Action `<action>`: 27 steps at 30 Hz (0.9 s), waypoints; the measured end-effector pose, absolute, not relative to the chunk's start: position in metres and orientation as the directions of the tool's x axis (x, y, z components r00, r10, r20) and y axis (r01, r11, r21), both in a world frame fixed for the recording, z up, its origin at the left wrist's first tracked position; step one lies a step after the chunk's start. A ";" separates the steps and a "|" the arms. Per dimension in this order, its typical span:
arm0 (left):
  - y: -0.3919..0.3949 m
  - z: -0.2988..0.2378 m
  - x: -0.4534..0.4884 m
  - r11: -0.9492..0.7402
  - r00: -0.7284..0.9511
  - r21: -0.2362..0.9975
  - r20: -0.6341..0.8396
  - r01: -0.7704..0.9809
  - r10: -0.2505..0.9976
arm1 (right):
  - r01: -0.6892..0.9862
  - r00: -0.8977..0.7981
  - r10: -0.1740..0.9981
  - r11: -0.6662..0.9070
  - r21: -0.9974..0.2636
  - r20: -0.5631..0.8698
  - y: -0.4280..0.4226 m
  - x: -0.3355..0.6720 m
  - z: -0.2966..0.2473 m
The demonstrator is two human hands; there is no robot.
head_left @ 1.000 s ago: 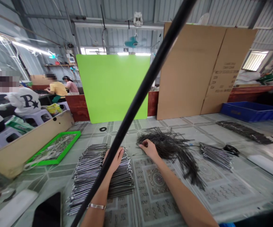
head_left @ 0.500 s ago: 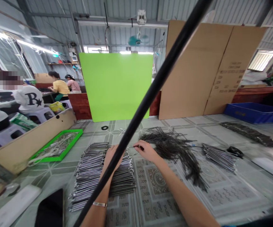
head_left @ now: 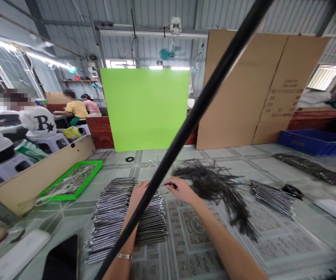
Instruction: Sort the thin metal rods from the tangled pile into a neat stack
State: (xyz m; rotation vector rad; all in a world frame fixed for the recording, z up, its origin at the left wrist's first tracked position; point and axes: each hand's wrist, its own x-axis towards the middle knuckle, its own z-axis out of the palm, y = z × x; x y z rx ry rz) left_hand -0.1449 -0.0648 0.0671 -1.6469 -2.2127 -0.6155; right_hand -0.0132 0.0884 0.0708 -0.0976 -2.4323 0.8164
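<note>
My left hand (head_left: 137, 196) is over the top of a wide stack of thin metal rods (head_left: 109, 217), its fingers bent together and partly hidden by the black bar (head_left: 182, 136) that crosses the view. Just right of that stack, my right hand (head_left: 182, 189) is closed in a pinch. A thin dark tip shows at its fingers, too small to name. Beyond and to the right of this hand lies a loose heap of thin black sticks (head_left: 211, 179). Farther right is a smaller bundle of metal rods (head_left: 272, 199).
At left stands a green tray (head_left: 100, 168) of small metal pieces, with a phone (head_left: 61, 258) nearer me. A black ring (head_left: 129, 159) lies farther back. A black coil (head_left: 292, 191) and blue bin (head_left: 316, 142) are right. Several people (head_left: 39, 120) sit behind the left board.
The view has shifted slightly, so most things appear a little lower. Both hands keep nearly the same places and poses.
</note>
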 end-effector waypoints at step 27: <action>-0.090 0.126 -0.092 -0.002 -0.164 0.224 0.719 0.975 0.676 | -0.405 -0.765 0.497 0.122 -0.906 0.409 0.079 -0.042 0.042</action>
